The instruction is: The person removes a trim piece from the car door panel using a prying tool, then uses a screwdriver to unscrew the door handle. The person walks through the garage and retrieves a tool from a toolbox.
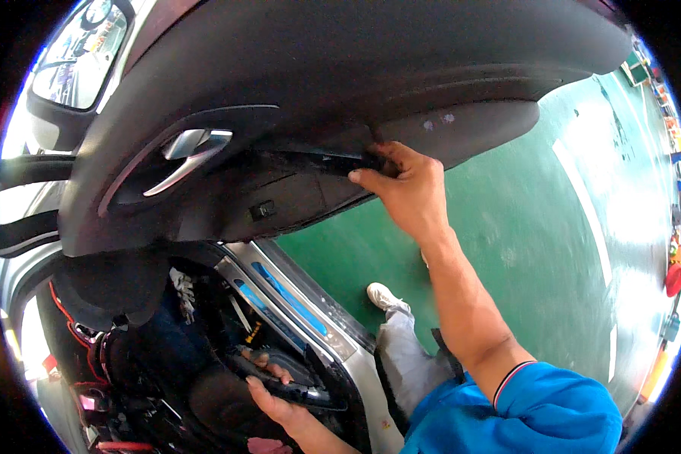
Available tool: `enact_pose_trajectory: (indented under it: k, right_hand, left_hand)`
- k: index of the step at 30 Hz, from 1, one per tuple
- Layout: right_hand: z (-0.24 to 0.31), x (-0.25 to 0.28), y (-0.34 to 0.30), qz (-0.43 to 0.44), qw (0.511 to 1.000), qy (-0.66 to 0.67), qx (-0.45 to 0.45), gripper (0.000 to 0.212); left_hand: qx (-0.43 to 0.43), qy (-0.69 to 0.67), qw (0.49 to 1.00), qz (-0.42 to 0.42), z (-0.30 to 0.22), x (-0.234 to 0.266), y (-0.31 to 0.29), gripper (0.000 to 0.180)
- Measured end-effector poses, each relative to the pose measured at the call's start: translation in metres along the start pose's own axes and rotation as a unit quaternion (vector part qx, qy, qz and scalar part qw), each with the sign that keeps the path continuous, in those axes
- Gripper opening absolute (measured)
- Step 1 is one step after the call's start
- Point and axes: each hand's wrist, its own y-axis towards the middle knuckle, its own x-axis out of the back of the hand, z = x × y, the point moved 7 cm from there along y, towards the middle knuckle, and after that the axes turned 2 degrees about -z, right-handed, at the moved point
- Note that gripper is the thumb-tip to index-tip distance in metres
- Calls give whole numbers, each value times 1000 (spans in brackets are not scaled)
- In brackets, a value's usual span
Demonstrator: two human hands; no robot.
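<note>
A car door with a dark grey inner panel [310, 68] stands open across the upper view, its silver inner handle [197, 159] at the left. My right hand [408, 181] is closed on a black strip [325, 163] along the panel's armrest recess, thumb below and fingers behind; the fingertips are partly hidden. Lower down, inside the car by the sill, my left hand [276, 393] has its fingers wrapped round a long, curved black plastic trim piece [306, 395] with a shiny end. A small black switch or socket [262, 210] sits in the panel between them.
The metal door sill [291, 303] carries blue strips. Behind it lie a pale crumpled glove or cloth [181, 295] and a tool with yellow and black parts [253, 333]. The side mirror [83, 60] is at upper left. Green floor [507, 227] with white lines spreads to the right.
</note>
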Motion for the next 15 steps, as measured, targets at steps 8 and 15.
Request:
enact_pose_trajectory:
  k: [8, 15]
  right_hand:
    - [12, 3, 4, -1, 995, -66, 69, 44]
    - [35, 4, -51, 24, 992, 124, 23, 35]
  left_hand:
    - [-6, -46, 998, 48, -3, -24, -6, 59]
    - [3, -93, 992, 86, -8, -24, -11, 61]
